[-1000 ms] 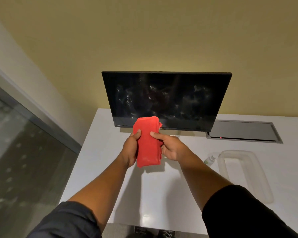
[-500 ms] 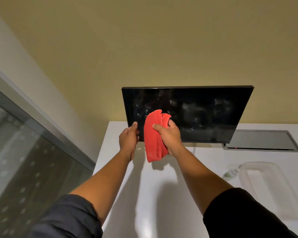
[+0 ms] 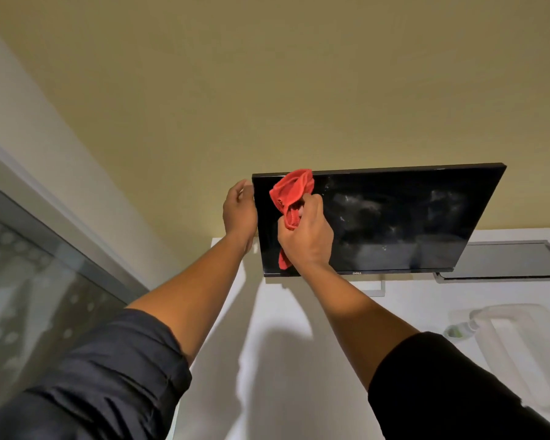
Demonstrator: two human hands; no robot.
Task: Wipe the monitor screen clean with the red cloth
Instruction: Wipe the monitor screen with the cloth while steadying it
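A black monitor (image 3: 394,223) stands on the white desk, its dark screen covered in pale smudges. My right hand (image 3: 305,235) grips the bunched red cloth (image 3: 291,192) and presses it against the screen's upper left corner; a tail of the cloth hangs below my palm. My left hand (image 3: 239,211) holds the monitor's left edge, fingers wrapped around the bezel.
The white desk (image 3: 267,360) runs along a yellow wall. A grey cable hatch (image 3: 505,260) lies behind the monitor on the right. A translucent white tray (image 3: 521,344) and a small spray bottle (image 3: 458,330) sit at the right. A glass partition (image 3: 29,281) is at the left.
My right hand lifted the cloth from the screen's lower left up to its top left corner. My left hand rose from the bottom corner to grip the left edge higher up.
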